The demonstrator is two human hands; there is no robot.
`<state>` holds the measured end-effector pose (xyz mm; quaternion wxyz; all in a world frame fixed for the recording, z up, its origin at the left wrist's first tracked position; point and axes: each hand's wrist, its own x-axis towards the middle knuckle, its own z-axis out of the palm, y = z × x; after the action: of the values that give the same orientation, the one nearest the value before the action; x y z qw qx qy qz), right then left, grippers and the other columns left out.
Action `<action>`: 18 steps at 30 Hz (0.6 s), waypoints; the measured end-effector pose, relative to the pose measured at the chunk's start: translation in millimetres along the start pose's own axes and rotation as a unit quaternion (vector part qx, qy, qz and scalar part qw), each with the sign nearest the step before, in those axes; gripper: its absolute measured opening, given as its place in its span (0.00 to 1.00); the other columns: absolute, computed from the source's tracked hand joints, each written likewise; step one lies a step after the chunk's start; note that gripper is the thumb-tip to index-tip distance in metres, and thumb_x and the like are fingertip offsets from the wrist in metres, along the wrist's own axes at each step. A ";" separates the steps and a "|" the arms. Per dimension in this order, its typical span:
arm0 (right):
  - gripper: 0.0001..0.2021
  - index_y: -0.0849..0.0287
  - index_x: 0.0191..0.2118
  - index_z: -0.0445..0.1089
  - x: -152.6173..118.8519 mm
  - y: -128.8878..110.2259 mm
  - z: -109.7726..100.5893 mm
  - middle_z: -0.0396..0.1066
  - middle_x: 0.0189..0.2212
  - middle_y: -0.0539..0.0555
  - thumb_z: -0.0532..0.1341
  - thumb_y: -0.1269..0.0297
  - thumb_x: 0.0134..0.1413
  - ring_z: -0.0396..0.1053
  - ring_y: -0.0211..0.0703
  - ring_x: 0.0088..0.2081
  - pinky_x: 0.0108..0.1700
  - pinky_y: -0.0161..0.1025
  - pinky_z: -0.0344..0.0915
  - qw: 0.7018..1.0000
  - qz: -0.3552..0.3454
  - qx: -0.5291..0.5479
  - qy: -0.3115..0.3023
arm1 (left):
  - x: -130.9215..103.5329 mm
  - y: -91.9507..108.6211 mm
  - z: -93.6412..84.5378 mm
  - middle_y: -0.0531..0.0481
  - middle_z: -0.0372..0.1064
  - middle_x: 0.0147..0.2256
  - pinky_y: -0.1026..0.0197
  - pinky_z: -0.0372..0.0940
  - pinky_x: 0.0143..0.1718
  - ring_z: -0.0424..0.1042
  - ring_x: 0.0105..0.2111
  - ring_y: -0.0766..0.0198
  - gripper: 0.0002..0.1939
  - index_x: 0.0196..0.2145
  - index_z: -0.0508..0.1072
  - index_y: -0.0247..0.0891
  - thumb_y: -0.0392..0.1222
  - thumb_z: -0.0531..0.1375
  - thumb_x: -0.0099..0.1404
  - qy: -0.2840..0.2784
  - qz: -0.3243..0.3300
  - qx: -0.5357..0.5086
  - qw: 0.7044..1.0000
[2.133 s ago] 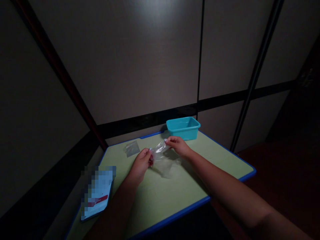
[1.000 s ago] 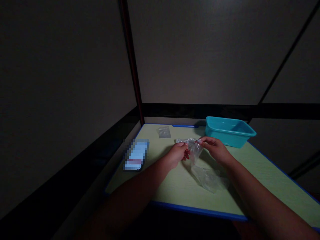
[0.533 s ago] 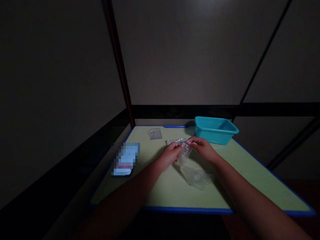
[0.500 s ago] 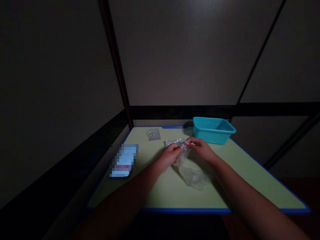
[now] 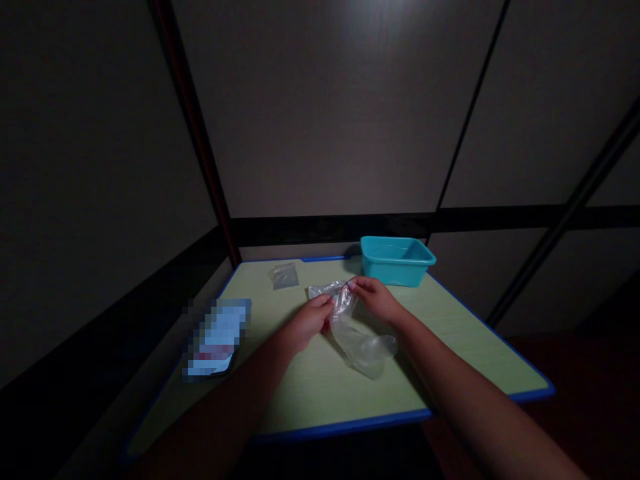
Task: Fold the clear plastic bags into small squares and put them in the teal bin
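- While both hands meet above the middle of the bench (image 5: 475, 340), a clear plastic bag (image 5: 357, 350) is drawn between them, crumpled and glossy where it is gripped
- Left hand (image 5: 309, 319): thumb and fingers closed narrowly on the bag; a small dark-red patch (image 5: 325, 327) shows just beneath them, too small to identify
- Right hand (image 5: 373, 297): fingertips pinched together on the bag, just beside the left hand and slightly farther from the viewer
- Bag: one part extends beyond the left fingers toward the far side; the looser part trails toward the near edge, below the right hand; whether all of it rests on the surface cannot be told
- Turquoise basin (image 5: 397, 270): upright at the far right corner, behind the right hand and apart from it
- Small clear packet (image 5: 286, 275): flat near the far left corner
- Phone-like device (image 5: 220, 337): at the left edge, its bright screen pixelated
- Bench: pale green top, blue edging
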<state>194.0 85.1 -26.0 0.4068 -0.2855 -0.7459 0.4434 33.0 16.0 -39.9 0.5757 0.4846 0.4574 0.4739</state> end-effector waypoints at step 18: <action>0.21 0.62 0.28 0.71 2.1 1.6 -3.5 0.67 0.24 0.53 0.56 0.46 0.47 0.62 0.38 0.27 0.29 0.35 0.58 0.999 -0.006 -0.032 0.035 | 15.9 6.7 -29.8 0.56 0.62 0.19 0.67 0.52 0.23 0.60 0.20 0.69 0.13 0.20 0.67 0.34 0.47 0.63 0.45 0.116 0.080 0.048 0.989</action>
<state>196.0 89.0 -25.8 0.4257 -0.3091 -0.7466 0.4072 5.1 36.0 -37.7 0.4553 0.4886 0.5030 0.5486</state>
